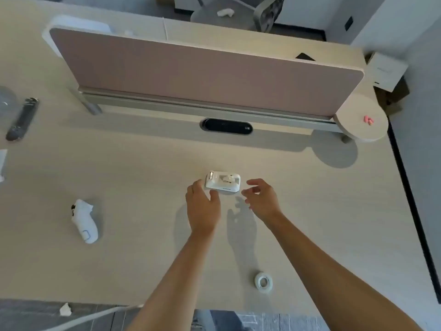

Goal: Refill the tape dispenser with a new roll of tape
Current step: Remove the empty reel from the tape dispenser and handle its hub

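A small white tape dispenser (223, 183) sits on the pale wooden desk (133, 177), with a white spool piece in its cradle. My left hand (202, 206) hovers at its near-left corner, fingers spread, holding nothing. My right hand (261, 198) is just right of the dispenser, fingers curled and apart, not touching it. A roll of clear tape (263, 281) lies flat on the desk near the front edge, under my right forearm's side.
A white game controller (85, 220) lies to the left. A pink divider panel (207, 75) runs across the back, with a black oval socket panel (226, 126) below it. A dark bar-shaped object (22, 119) lies far left. A round side shelf (361, 121) holds small pink items.
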